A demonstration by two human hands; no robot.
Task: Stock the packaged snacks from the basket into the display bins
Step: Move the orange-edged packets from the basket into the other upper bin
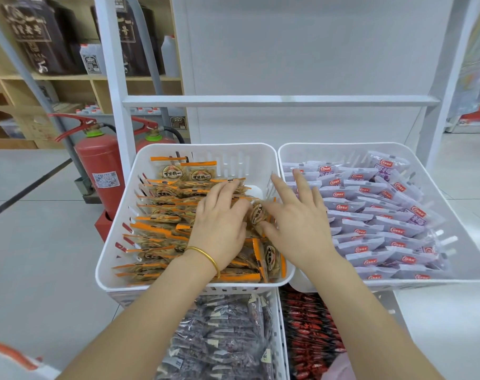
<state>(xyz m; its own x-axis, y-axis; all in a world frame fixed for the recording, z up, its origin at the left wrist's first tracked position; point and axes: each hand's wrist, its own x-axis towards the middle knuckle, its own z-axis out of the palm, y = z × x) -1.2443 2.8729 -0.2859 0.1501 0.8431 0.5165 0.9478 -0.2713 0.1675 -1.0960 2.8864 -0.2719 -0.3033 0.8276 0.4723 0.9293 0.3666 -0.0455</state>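
Note:
A white display bin (118,242) on the upper tier is filled with orange-edged snack packets (162,215) stacked in rows. My left hand (219,218), with a gold bangle at the wrist, lies palm down on the packets in the bin's middle, fingers straight. My right hand (296,215) reaches in from the right with fingers spread. Its thumb touches one upright orange packet (256,213) that stands between the two hands. A small bare patch of the bin's floor shows behind the hands.
A second white bin (466,237) to the right holds purple packets (370,215). Lower bins hold dark packets (219,338) and red packets (310,333). Two red fire extinguishers (99,165) stand at left. An orange-handled basket (11,357) shows at the bottom left corner.

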